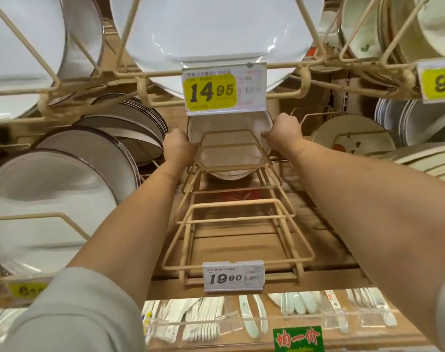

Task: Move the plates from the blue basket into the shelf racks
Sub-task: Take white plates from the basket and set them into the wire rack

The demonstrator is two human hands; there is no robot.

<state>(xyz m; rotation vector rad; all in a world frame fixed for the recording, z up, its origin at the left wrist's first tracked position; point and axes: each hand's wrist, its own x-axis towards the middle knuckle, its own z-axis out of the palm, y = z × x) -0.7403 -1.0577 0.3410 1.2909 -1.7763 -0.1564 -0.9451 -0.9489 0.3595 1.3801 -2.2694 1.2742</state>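
A white plate with a dark rim [229, 146] stands on edge at the back of a beige wire rack [236, 219] on the middle shelf. My left hand [178, 148] grips its left edge and my right hand [283, 132] grips its right edge, both arms stretched deep into the rack. The plate's top is hidden behind the yellow 14.95 price tag [211, 91]. The rack's front wire slots hold nothing. The blue basket is out of view.
Neighbouring racks hold white dark-rimmed plates [51, 207] on the left and patterned plates [351, 138] on the right. Large white plates [216, 29] fill the upper rack. A 19.90 tag [233, 275] hangs on the shelf edge, with ceramic spoons [254, 316] below it.
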